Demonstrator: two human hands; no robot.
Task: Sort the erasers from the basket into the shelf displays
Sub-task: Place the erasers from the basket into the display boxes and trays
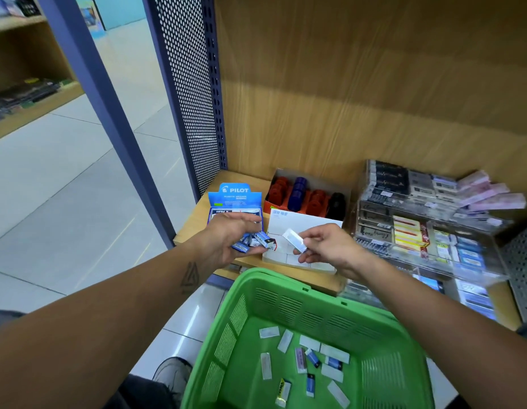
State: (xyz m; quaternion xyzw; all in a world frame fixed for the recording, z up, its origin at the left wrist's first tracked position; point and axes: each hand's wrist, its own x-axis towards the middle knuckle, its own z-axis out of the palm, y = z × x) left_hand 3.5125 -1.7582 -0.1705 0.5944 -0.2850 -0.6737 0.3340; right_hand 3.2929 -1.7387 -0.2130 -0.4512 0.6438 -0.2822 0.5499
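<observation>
Both hands are at frame centre, above the far rim of the green basket point(288, 286). The left hand point(226, 240) has its fingers curled around a cluster of blue-sleeved erasers point(257, 241); about three are visible, the exact count cannot be told. The right hand point(325, 249) pinches one white eraser point(295, 240) between thumb and fingertips, tilted, over the white box point(303, 222). The basket fills the lower centre of the frame and holds about thirteen loose erasers on its floor: roughly eight white, three blue-sleeved point(313, 358), one lilac-sleeved point(300, 360) and one with a yellow-and-black sleeve point(282, 391). On the wooden shelf point(194, 228) stand three cardboard displays: a blue Pilot box point(235, 199) just behind the left hand, the white box beside it on the right, and an orange box point(308, 196) behind them holding five upright items, three red, one blue and one black; what they are cannot be told. At right centre a clear acrylic rack point(433, 231) carries many packaged erasers in tiers, too blurred to count. The shelf has a wood-grain back panel and a perforated blue metal side panel point(191, 93). At left, a pale tiled floor point(64, 184) runs to a second wooden shelf unit point(26, 84) in the upper left of the frame. A shoe point(173, 376) shows at lower centre.
</observation>
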